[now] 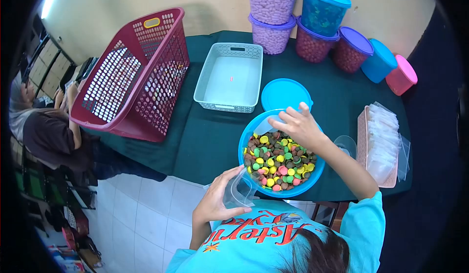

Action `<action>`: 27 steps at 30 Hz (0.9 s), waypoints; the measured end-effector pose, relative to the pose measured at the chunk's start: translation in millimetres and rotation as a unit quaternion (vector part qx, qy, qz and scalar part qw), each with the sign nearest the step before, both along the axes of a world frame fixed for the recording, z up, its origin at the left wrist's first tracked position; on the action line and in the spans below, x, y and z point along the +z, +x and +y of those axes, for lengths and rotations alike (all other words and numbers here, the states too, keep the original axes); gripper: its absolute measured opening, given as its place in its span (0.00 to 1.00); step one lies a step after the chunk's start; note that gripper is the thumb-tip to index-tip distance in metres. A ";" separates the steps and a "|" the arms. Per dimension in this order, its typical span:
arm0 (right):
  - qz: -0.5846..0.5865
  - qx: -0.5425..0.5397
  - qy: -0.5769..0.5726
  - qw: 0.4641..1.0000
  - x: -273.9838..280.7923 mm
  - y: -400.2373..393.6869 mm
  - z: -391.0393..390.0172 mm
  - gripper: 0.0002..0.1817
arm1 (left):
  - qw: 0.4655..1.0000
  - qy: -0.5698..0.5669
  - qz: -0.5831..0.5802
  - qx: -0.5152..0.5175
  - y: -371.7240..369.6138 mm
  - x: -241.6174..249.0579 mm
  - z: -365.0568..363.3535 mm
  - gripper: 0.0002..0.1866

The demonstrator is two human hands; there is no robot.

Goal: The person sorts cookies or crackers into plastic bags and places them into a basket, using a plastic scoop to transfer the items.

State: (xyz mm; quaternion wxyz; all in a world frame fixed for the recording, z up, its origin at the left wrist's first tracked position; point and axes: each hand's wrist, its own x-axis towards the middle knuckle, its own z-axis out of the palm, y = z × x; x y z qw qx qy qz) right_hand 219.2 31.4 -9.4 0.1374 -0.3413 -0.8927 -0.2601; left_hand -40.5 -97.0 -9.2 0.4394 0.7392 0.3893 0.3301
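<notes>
A blue tub [320, 171] full of small yellow, green, pink and brown round pieces stands at the table's front edge. My left hand [215, 198] holds a clear plastic bag [240, 190], its mouth spread, beside the tub's lower left rim. Over the tub's upper part, my right hand [299, 126] has its fingers curled around a translucent scoop [266, 126], which is partly hidden by the fingers. Behind the tub lies a round blue lid [286, 95]. To the right, a pink basket [362, 138] holds a stack of clear bags [382, 138].
A large maroon basket [168, 94] and a pale grey-green tray [228, 80] stand on the left of the dark green table [198, 148]. Several lidded tubs, including a pink one [401, 76], line the back. At the far left is another person [53, 136].
</notes>
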 end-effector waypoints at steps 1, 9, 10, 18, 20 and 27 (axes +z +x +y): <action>-0.015 0.031 0.004 0.999 -1.2 -1.5 3.4 0.18 | 1.000 -0.007 0.004 0.012 2.3 0.7 -3.4 0.46; 0.032 0.081 -0.222 0.971 11.1 -4.3 23.1 0.25 | 0.996 -0.024 -0.008 0.081 20.8 -0.3 -19.4 0.47; 0.037 0.082 -0.246 0.965 10.8 -2.5 26.1 0.26 | 0.995 -0.031 -0.023 0.087 22.4 -0.7 -20.2 0.46; 0.054 0.086 -0.379 0.920 20.1 5.4 28.6 0.29 | 0.993 -0.045 -0.020 0.107 26.2 0.2 -21.3 0.46; 0.050 0.082 -0.398 0.913 20.6 7.8 26.6 0.29 | 0.993 -0.049 -0.021 0.103 24.6 0.2 -20.2 0.45; 0.042 0.057 -0.470 0.880 22.9 17.3 7.7 0.30 | 0.998 -0.031 -0.034 0.047 9.8 -4.7 -9.9 0.45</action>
